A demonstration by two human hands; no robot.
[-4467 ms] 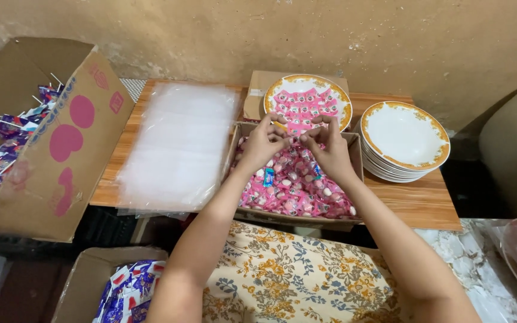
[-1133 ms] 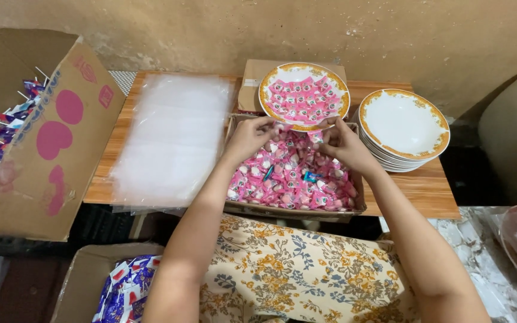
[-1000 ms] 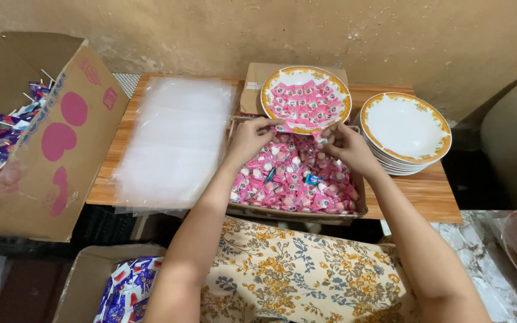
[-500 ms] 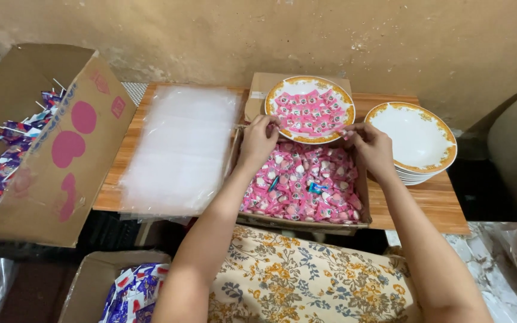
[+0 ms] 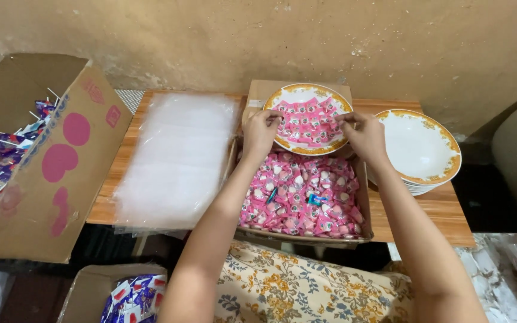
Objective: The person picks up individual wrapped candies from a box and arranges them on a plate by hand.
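Holding a plate [image 5: 307,119] by its two sides, the left hand [image 5: 260,130] and the right hand [image 5: 363,133] each have their grip pinching the gold rim. A moment ago the plate sat lower, and the hands were down among the sweets; now the plate is a bit farther away and a flat layer of pink sweets [image 5: 306,119] fills it. It looks like the plate has its share and the hands are steadying it.

Going from big to small: the wooden surface [image 5: 432,218] runs under both hands. Left of the left grip sits a big cardboard box [image 5: 49,173] with pink spots, then a pile of clear bags [image 5: 178,158]. Just below both grips is an open box of pink sweets [image 5: 300,200], with a couple of blue ones mixed in. Right of the right grip is a stack of empty plates [image 5: 423,149]. Behind everything is a rough tan wall [image 5: 258,36], and flowered cloth [image 5: 306,290] lies nearest the person.
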